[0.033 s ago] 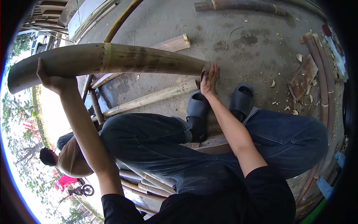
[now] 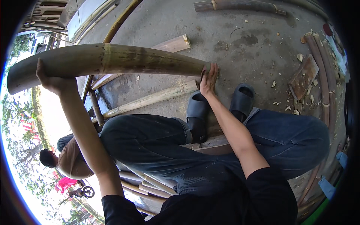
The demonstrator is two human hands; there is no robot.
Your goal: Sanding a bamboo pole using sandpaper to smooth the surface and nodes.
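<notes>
A thick greenish-brown bamboo pole [image 2: 138, 60] is held up in front of me and runs from far left to the middle. It has a pale node ring and dark blotches on its right half. My left hand [image 2: 56, 82] grips its wide left part from the near side, with one digit showing up against the bamboo and the other fingers hidden behind it. At the narrow right end, my right hand [image 2: 209, 80] cups the tip, its fingers around the end face and partly hidden.
A pale bamboo length [image 2: 150, 98] lies on the concrete by my dark clogs [image 2: 197, 107]. A split bamboo piece [image 2: 172, 44] rests beyond it. At right are a brown slab [image 2: 303, 77], scattered chips and long poles [image 2: 325, 86]. Another person [image 2: 73, 159] crouches at left.
</notes>
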